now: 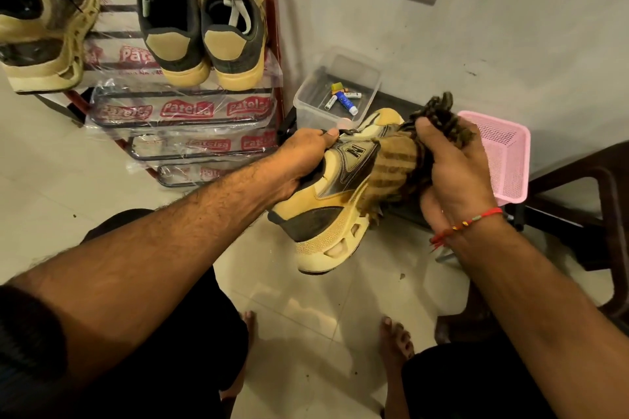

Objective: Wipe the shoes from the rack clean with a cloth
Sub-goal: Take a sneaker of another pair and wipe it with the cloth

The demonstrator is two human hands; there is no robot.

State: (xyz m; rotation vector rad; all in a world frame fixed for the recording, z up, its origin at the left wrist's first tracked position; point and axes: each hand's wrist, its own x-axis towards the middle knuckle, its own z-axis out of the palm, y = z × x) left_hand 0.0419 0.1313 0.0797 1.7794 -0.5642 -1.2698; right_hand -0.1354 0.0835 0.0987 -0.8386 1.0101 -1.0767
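Observation:
My left hand [301, 160] grips a yellow and dark grey sneaker [330, 214] by its collar and holds it in the air above the floor, sole turned to the right. My right hand [452, 177] is closed on a brown striped cloth [394, 173] that presses against the sneaker's side near the toe. A bunched end of the cloth sticks out above my fingers. On the red shoe rack [272, 44] at the upper left stand a matching yellow sneaker [41, 27] and a pair of dark shoes with tan heels [200, 34].
A clear plastic box [306, 99] holding small tubes sits on the floor by the wall. A pink basket [503, 160] stands right of my hand, beside a dark chair [585, 201]. My bare feet [394, 343] rest on the pale tiles below.

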